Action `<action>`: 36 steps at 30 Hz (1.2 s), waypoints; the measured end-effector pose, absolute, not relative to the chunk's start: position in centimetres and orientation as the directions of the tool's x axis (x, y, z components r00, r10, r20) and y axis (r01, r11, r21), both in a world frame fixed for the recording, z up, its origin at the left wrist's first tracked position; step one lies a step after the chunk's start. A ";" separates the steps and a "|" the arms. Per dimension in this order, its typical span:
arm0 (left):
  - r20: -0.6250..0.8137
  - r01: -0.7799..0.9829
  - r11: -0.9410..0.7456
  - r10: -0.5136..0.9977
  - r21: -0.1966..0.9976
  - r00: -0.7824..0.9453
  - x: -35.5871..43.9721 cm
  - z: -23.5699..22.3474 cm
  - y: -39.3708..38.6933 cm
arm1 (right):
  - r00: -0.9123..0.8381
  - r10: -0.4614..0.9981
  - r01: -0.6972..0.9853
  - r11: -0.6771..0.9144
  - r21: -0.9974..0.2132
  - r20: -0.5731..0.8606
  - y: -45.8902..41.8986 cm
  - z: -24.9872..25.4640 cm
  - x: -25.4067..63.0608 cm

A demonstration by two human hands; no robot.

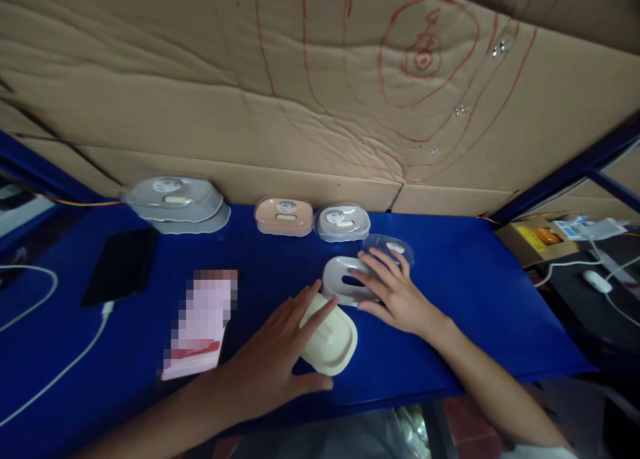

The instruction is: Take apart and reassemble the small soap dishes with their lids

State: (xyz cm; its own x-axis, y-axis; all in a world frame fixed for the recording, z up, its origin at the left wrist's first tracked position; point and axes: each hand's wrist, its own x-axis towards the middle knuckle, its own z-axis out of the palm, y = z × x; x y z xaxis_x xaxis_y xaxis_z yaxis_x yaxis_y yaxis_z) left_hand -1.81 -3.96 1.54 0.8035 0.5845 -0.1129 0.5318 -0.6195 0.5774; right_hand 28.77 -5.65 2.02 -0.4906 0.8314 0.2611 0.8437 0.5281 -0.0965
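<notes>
My left hand [287, 349] lies over a cream oval soap-dish-like tray [343, 346], its fingers stretched and the thumb apart along the near side. The palm and fingers hide the tray's left part. Just behind it sits a pale grey oval piece [333, 279] with a dark oval opening. Spread fingers of my right hand [393, 289] reach across the right part of this grey piece; whether they press on it I cannot tell. A transparent lid [375, 242] with a round sticker lies behind the right fingertips.
Along the cardboard wall stand a grey lidded stack [185, 209], a peach lidded box [275, 226] and a white lidded box [355, 231]. A black phone [120, 266] with a white cable and a pixelated pink-screened device [200, 332] lie left. Right, beyond the blue table's edge [560, 339], is a cardboard box [537, 242].
</notes>
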 end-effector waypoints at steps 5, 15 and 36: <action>-0.196 0.572 -0.586 0.580 0.574 0.791 -2.6 1.9 -2.6 | -0.604 0.756 0.753 0.645 -0.130 0.254 -5.9 1.7 27.6; -0.046 0.506 -0.375 0.768 0.777 0.639 -0.5 0.6 -1.4 | -0.066 0.880 0.602 0.411 -0.684 0.470 -6.0 0.8 26.4; -0.220 0.076 0.215 0.800 0.974 0.558 0.4 -0.5 -1.0 | -0.242 0.914 0.878 0.349 -0.328 0.326 -2.5 0.0 32.7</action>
